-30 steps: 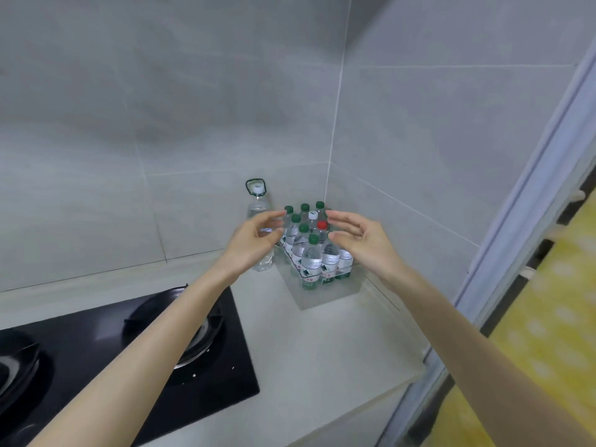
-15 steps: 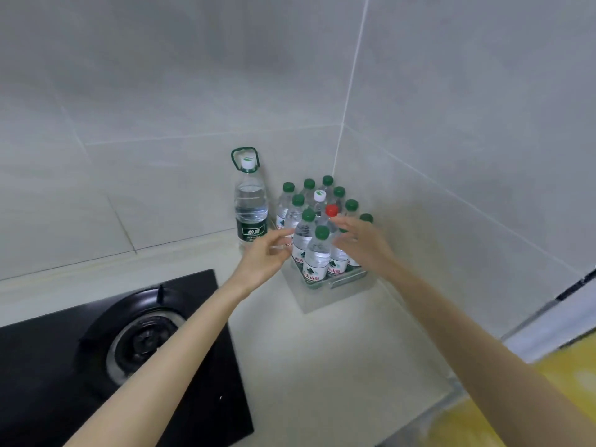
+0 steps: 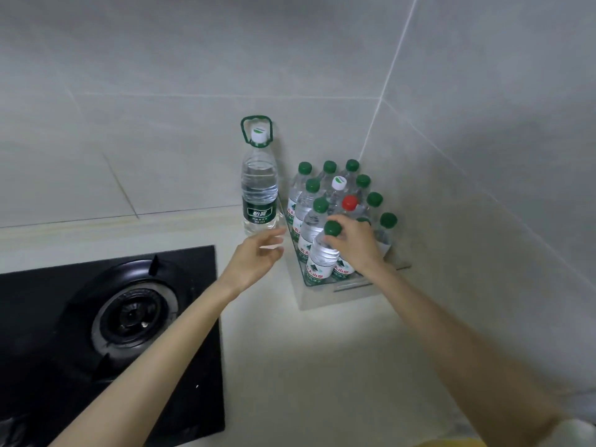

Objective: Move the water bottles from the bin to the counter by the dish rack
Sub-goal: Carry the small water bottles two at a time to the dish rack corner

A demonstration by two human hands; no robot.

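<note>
A clear plastic bin [image 3: 325, 296] sits in the counter corner, packed with several small water bottles, most with green caps, one red [image 3: 350, 202] and one white [image 3: 338, 182]. My right hand [image 3: 356, 245] grips the neck of the front green-capped bottle [image 3: 321, 259], just under its cap, while the bottle stands in the bin. My left hand [image 3: 258, 256] hovers open to the left of the bin, fingers relaxed, holding nothing. No dish rack is in view.
A tall water bottle [image 3: 259, 188] with a green carry loop stands against the wall just left of the bin. A black gas stove [image 3: 113, 317] fills the left counter. Tiled walls close the corner behind and to the right.
The view has come closer to the corner. My right hand has closed round the front bottle's neck. My left hand has drawn back a little to the left of the bin.
</note>
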